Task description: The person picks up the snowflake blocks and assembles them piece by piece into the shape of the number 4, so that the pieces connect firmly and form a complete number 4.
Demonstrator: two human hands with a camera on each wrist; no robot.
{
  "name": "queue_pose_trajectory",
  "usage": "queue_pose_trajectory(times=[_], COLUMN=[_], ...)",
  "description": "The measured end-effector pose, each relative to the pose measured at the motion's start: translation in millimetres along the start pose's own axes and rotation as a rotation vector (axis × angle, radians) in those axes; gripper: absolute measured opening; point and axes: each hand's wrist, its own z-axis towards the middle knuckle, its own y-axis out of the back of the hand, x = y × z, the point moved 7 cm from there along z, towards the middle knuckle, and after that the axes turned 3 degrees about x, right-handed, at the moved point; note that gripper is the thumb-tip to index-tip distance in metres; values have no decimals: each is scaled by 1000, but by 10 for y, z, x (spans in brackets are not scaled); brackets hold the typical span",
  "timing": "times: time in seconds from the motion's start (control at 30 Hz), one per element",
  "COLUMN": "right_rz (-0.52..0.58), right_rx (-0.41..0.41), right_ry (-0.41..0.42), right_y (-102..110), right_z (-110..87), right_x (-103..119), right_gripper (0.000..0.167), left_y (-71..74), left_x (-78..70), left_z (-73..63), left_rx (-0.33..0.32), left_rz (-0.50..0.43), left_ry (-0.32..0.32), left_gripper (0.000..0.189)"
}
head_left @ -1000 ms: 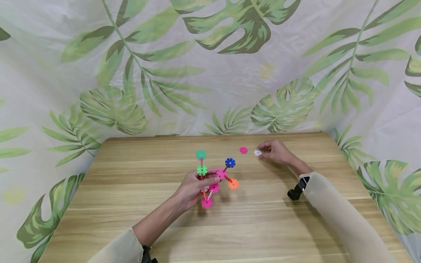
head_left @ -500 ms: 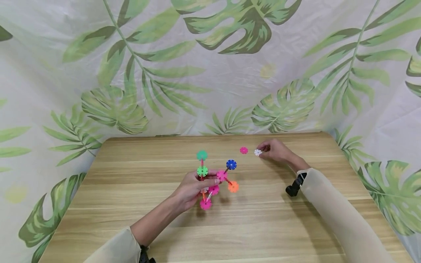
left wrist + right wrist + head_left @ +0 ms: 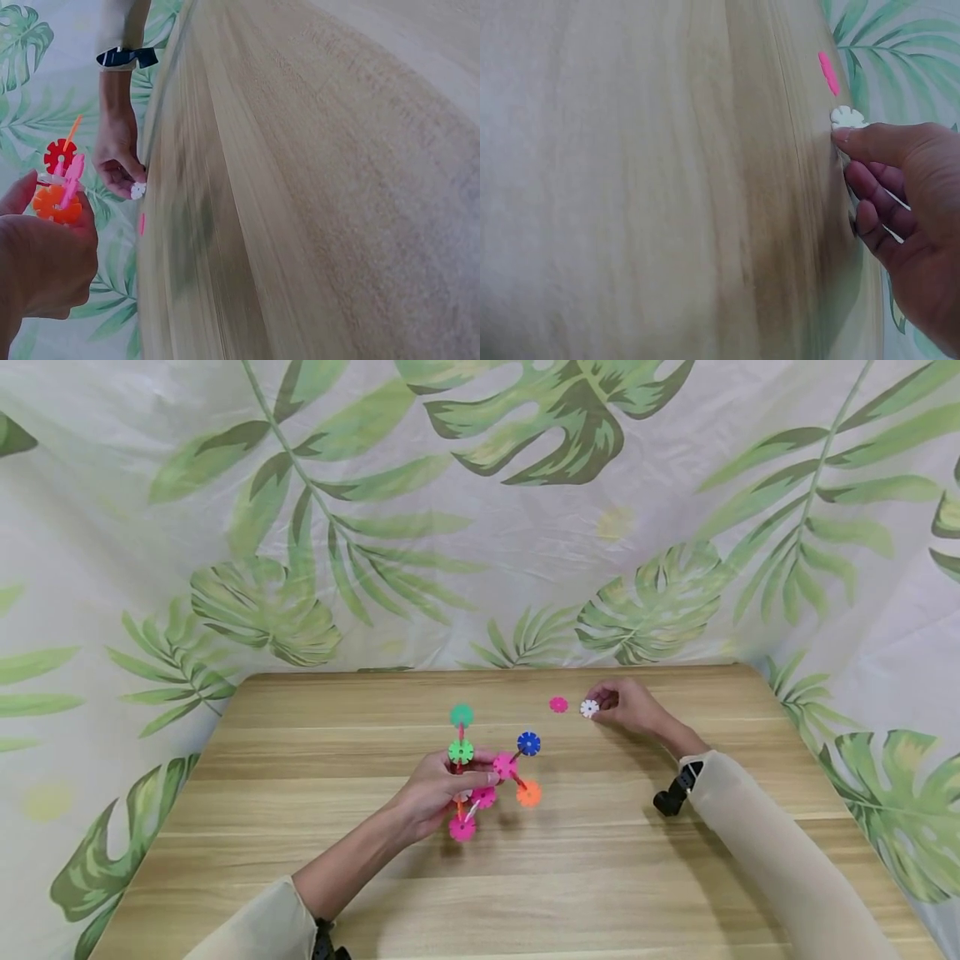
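My left hand [image 3: 442, 789] grips a build of joined notched plastic discs over the middle of the table. Its parts include a teal disc [image 3: 462, 715], a green disc [image 3: 461, 752], a blue disc [image 3: 528, 743], an orange disc [image 3: 528, 793] and a pink disc [image 3: 462, 827]. Fingers hide some of the build's centre. Toward the back right, my right hand [image 3: 628, 706] pinches a white snowflake disc [image 3: 589, 708] by its edge between thumb and fingers. In the right wrist view the thumb covers the lower part of this white disc [image 3: 847, 117].
A loose pink disc [image 3: 558, 704] lies on the wooden table [image 3: 315, 760], just left of the white one. The table's far edge runs close behind it, against a leaf-patterned cloth [image 3: 420, 527].
The build in my left hand has turned slightly, its blue and orange discs dropping a little lower. My right hand stays in place, and the white disc now faces the head camera more squarely.
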Motion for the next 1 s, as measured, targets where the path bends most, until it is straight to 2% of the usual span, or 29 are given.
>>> queue_pose_trajectory(times=[0.4, 0.7, 1.0], right_rz=[20, 61, 233], right_rx=[-35, -40, -23], right_ry=[48, 74, 69], right_y=[-37, -85, -115], right_z=[-55, -89, -105], right_x=[87, 306, 530], right_gripper=[21, 20, 23], left_y=[-14, -32, -68], left_x=[-2, -2, -33], left_z=[8, 7, -1], left_rx=[58, 86, 131], left_rz=[21, 43, 107], left_ry=[13, 9, -6], left_gripper=[38, 34, 31])
